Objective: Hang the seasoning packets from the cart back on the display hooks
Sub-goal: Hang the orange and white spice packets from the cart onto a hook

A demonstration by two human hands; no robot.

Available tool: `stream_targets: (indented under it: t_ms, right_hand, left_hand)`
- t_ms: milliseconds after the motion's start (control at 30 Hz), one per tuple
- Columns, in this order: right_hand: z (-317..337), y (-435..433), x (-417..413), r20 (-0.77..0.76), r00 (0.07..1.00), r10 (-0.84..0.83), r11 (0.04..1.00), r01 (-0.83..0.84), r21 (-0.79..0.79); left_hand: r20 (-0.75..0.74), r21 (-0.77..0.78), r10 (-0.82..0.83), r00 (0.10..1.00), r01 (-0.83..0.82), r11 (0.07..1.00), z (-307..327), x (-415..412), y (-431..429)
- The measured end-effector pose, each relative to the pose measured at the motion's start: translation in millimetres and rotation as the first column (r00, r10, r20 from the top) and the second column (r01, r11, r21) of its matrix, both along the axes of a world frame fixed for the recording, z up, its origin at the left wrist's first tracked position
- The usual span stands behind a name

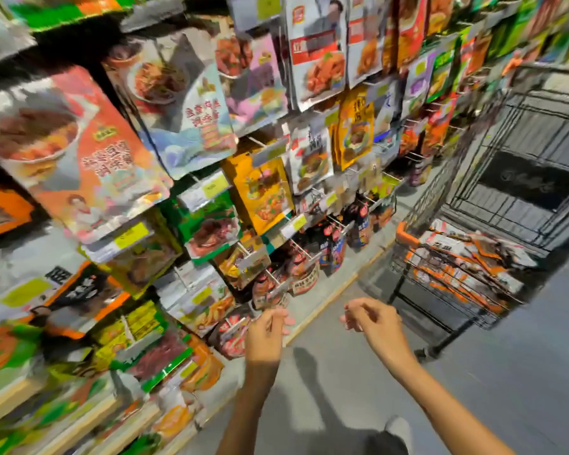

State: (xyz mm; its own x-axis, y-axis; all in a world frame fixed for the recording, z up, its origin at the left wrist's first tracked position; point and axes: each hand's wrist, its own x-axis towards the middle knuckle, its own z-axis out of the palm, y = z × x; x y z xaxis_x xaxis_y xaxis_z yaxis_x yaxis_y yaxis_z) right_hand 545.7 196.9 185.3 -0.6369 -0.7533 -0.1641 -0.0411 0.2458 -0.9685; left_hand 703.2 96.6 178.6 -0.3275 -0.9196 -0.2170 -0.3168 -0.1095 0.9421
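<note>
hung packets (79, 152) crowd the hooks (416, 156) at left; their print and the yellow price tags (216, 187) are too blurred to read. the left hand (266, 330) and right hand (373, 320) hover apart, loosely curled, empty. the seasoning packets (457, 257) lie heaped in the cart (404, 234), right; best lift one by its top edge, hole foremost.

hands=2: left hand (266, 330), right hand (373, 321), lower centre | cart (404, 234)=1, right of frame | seasoning packets (467, 254) inside it=one overlapping heap, too blurred to count | hanging packets (79, 152)=dozens across left and top, no exact count | yellow price tags (216, 185)=at least six | shoe (398, 425)=1, bottom edge
</note>
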Motion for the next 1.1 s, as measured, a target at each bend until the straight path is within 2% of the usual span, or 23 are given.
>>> stream_targets:
  t_ms: [167,400,533,733,833,933,1100]
  right_hand:
    - [-32,64,-87,0.007,0.995,-0.099,0.988,0.097,0.122]
    - [-57,123,-193,-0.009,0.972,-0.234,0.946,0.23,0.23]
    - [-64,133,-235,0.015,0.941,-0.337,0.911,0.322,0.258]
    - [-84,124,-294,0.041,0.825,-0.564,0.792,0.526,0.31]
    - [-96,110,-331,0.059,0.723,-0.689,0.694,0.633,0.344]
    - [-106,90,-373,0.049,0.661,-0.749,0.635,0.694,0.339]
    - [-142,52,-447,0.079,0.555,-0.828,0.542,0.758,0.363]
  left_hand:
    - [0.148,-0.037,-0.2,0.969,0.207,0.978,-27,-81,38]
    - [0.251,-0.006,-0.338,0.907,0.351,0.936,-39,-205,72]
    - [0.332,-0.028,-0.469,0.818,0.506,0.862,-41,-269,66]
    - [0.32,-0.044,-0.593,0.739,0.637,0.77,-56,-376,24]
    - [0.365,-0.038,-0.661,0.656,0.72,0.693,-69,-441,1]
    - [0.349,-0.035,-0.741,0.574,0.798,0.601,-82,-506,-20]
    - [0.343,0.025,-0.799,0.493,0.846,0.533,-122,-598,-47]
